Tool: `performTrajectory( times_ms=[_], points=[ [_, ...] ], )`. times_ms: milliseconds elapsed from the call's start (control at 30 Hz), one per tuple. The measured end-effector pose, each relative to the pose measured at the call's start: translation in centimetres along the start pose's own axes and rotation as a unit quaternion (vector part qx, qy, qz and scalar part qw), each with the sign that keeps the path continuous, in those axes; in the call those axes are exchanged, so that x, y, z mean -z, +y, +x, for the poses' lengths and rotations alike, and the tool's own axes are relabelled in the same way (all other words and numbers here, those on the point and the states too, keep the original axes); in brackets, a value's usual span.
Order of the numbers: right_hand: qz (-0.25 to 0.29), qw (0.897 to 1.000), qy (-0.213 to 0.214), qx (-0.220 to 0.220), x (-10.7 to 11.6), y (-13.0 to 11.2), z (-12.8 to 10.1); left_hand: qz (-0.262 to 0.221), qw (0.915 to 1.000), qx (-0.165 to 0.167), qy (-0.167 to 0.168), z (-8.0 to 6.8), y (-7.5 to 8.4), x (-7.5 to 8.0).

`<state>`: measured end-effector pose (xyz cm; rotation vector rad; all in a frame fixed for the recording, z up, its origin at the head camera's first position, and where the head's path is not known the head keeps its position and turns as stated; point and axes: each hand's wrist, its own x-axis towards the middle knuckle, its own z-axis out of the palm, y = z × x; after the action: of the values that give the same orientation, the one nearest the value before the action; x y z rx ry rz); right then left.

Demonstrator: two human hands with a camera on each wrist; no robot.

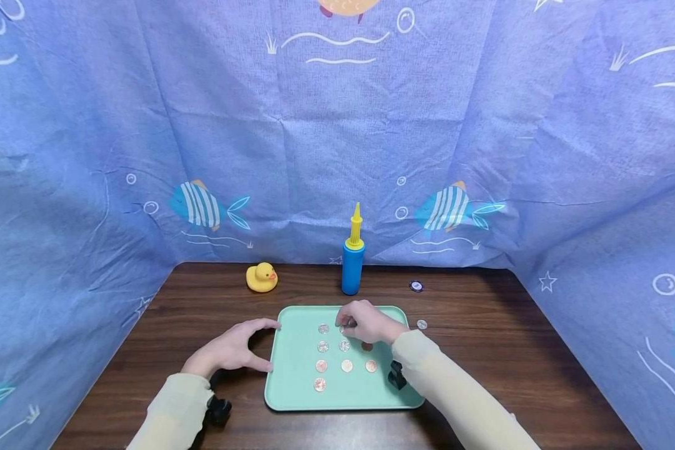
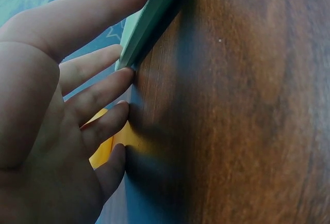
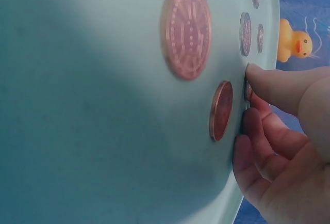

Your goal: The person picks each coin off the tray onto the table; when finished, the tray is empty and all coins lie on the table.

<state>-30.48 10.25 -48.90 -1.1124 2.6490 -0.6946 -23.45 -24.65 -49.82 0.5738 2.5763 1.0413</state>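
A light green tray (image 1: 292, 400) lies on the table with several silver and copper coins set out in rows. My right hand (image 1: 365, 320) is over the back of the tray, thumb and fingers pinching a silver coin (image 3: 248, 89) low at its surface. Close by this hand lie a copper coin (image 3: 222, 111) and, farther left, a silver coin (image 1: 323, 328). My left hand (image 1: 233, 347) rests at the tray's left rim, fingers spread; its thumb (image 2: 103, 12) and fingertips touch the edge. The right hand partly covers the pinched coin in the head view.
Behind the tray stand a yellow rubber duck (image 1: 261, 277) and a blue hand pump (image 1: 352, 265) with a yellow nozzle. A dark blue round disc (image 1: 416, 285) and a silver coin (image 1: 422, 324) lie on the wooden table (image 1: 500, 350) to the right. A blue fish-print cloth (image 1: 315, 156) hangs behind.
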Motion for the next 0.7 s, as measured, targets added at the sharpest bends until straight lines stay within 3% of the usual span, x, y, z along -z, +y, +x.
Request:
performTrajectory(
  times_ms=[700],
  points=[
    [-0.013, 1.0, -0.015, -0.01, 0.02, -0.09, 0.15, 0.007, 1.0, -0.001, 0.001, -0.05, 0.2, -0.01]
  ],
)
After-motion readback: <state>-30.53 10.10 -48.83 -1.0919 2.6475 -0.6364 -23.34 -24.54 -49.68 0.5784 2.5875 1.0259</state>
